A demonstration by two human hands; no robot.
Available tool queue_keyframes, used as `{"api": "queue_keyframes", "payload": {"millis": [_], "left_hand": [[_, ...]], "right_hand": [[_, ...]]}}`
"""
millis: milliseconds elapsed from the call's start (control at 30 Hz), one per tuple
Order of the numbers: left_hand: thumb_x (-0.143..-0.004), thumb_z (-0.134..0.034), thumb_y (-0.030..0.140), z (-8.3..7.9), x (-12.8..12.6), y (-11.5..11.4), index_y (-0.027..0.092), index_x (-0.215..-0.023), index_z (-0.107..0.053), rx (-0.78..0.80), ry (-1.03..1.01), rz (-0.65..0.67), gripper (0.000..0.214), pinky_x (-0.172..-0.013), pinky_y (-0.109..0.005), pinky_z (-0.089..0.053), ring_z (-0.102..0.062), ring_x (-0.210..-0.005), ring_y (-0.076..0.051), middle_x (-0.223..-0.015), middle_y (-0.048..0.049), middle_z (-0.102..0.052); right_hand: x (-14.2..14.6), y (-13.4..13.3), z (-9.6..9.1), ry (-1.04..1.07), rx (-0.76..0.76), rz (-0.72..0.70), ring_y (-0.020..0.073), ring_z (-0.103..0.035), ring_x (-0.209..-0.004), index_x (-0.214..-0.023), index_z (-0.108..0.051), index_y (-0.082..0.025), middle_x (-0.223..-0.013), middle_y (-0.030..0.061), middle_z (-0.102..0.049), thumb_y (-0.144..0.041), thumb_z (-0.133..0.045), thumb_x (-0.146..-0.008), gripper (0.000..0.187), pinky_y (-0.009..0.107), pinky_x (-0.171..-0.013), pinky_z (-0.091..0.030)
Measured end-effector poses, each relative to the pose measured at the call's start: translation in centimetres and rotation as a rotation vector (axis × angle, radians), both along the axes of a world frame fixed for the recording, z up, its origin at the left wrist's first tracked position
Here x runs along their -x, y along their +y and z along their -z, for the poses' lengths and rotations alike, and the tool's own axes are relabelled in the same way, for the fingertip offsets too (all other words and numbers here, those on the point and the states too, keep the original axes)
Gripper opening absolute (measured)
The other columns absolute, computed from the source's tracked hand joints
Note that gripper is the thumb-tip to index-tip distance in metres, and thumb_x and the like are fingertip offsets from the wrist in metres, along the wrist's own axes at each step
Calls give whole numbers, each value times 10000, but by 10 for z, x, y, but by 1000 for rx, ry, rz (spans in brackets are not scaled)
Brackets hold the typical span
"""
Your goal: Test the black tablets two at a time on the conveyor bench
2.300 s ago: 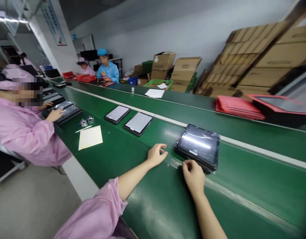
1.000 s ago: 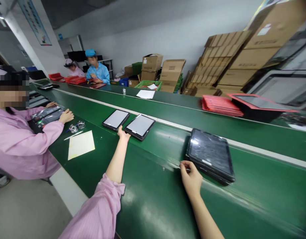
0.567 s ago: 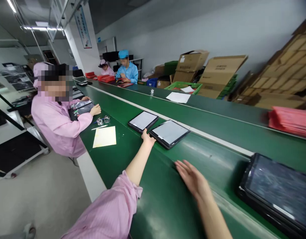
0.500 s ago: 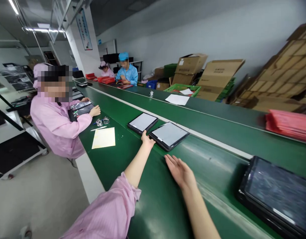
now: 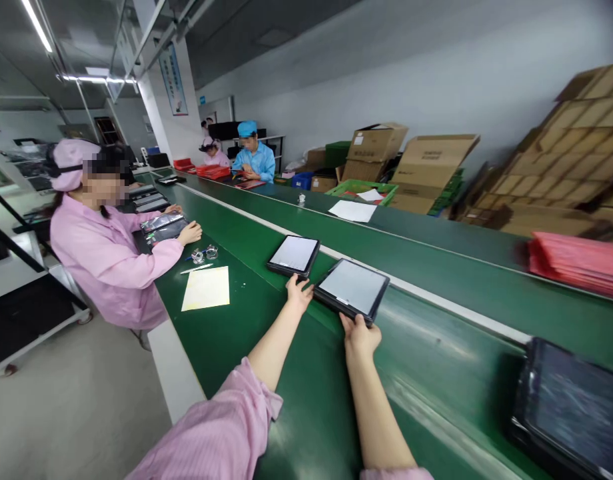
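Tablet (image 5: 353,287): dark-framed, pale grey screen, flat on green belt (image 5: 436,320).

Colours along your line: green, black, pink, brown.

Your belt (image 5: 266,313) is dark green with a pale stripe (image 5: 436,303) along it. The tablet (image 5: 354,288) you grip has a black frame and pale grey screen, as does its neighbour (image 5: 293,255). Your sleeve (image 5: 221,433) is pink; the co-worker's coat (image 5: 106,260) matches. Cream sheet (image 5: 205,288), red stack (image 5: 576,263), brown cartons (image 5: 431,163), a blue-coated person (image 5: 254,160) far off.
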State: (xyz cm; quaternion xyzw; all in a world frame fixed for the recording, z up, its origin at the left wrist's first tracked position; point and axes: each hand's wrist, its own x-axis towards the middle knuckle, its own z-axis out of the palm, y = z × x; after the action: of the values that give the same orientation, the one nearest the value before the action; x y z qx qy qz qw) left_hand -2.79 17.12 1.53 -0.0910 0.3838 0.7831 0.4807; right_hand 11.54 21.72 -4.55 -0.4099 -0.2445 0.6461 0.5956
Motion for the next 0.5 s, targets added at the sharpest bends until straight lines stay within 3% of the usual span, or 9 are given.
{"api": "queue_keyframes", "payload": {"millis": [167, 267, 400, 500], "left_hand": [[-934, -586, 366, 3, 8, 2, 166, -1141, -605, -35, 23, -5, 288, -891, -322, -518, -679, -1057, -235, -1129, -135, -647], [-964, -589, 345, 2, 14, 2, 142, -1165, -610, -47, 27, 15, 287, -854, -357, -550, -668, -995, -208, -1141, -108, -643], [-974, -596, 364, 0, 19, -2, 145, -1208, -597, -83, 37, 25, 321, -811, -385, -581, -656, -957, -195, -1161, -88, -644], [-992, -548, 294, 0, 17, -10, 126, -1145, -603, -113, 51, 50, 234, -837, -355, -579, -684, -1014, -210, -1164, -108, -637]], "right_hand": [[-53, -6, -7, -60, -28, 106, 154, -672, -636, -799, -466, -192, -783, -18, -587, -398, -807, -667, 420, 515, -800, -627], [-90, -25, -8, -80, -44, 141, 164, -674, -642, -803, -476, -185, -786, -4, -599, -428, -834, -617, 471, 508, -795, -629], [-134, -72, -6, -100, -98, 101, 198, -699, -729, -821, -510, -165, -826, 31, -626, -479, -868, -557, 544, 504, -871, -606], [-162, -117, -7, -108, -109, 75, 208, -707, -803, -829, -546, -155, -868, 48, -659, -517, -868, -571, 549, 519, -976, -549]]}}
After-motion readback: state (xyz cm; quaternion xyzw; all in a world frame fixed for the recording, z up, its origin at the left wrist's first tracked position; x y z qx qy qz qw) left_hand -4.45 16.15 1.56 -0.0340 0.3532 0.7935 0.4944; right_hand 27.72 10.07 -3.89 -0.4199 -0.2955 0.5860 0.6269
